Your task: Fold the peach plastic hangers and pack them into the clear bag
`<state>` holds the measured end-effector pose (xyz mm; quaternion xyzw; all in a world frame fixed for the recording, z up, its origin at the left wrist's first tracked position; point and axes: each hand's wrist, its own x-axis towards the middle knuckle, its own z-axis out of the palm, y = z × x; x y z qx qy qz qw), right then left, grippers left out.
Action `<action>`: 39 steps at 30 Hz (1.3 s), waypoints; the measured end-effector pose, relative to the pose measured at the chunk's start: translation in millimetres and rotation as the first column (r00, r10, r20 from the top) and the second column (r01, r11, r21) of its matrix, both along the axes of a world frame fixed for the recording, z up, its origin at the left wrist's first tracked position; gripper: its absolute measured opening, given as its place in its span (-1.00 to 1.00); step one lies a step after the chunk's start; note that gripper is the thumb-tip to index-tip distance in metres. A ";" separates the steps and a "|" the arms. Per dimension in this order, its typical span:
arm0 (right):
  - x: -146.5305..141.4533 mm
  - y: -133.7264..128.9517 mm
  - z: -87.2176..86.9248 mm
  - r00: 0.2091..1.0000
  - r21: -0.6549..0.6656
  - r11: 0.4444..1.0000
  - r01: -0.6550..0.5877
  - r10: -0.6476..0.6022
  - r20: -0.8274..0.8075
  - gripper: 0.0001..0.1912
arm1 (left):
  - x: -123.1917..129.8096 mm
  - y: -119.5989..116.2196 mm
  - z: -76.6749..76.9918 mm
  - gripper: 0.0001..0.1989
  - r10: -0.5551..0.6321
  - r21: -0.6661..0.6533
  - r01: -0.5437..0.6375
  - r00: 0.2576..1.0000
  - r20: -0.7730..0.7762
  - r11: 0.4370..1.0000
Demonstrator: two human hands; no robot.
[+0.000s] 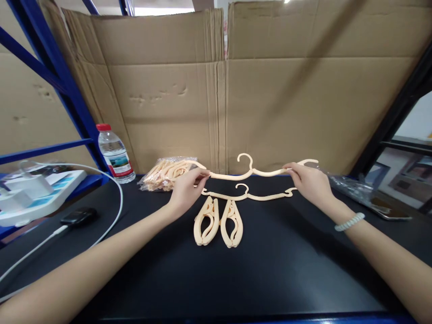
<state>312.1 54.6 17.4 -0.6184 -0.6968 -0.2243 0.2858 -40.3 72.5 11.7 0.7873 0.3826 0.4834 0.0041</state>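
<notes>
A cream plastic hanger (224,177), unfolded wide with its hook up, is held above the black table. My left hand (187,189) pinches its left arm, and my right hand (308,180) pinches its right arm. Just below and behind it, a second unfolded hanger (266,197) lies on the table, its left end partly hidden by my left hand. Nearer to me, two folded hangers (206,221) (231,224) lie side by side.
Clear plastic bags of folded hangers (162,174) lie behind my left hand. On the left are a water bottle (116,155), a power strip (43,195), a black device (79,216) and a white cable. Plastic wrap (354,189) and a phone (391,213) lie right. Cardboard (303,99) stands behind.
</notes>
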 end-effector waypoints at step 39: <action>-52.3 -8.1 -18.2 -0.038 0.432 0.831 -0.351 0.448 -0.893 -0.66 | 8.2 -19.0 7.7 -0.62 0.062 -0.253 0.337 0.487 0.871 0.907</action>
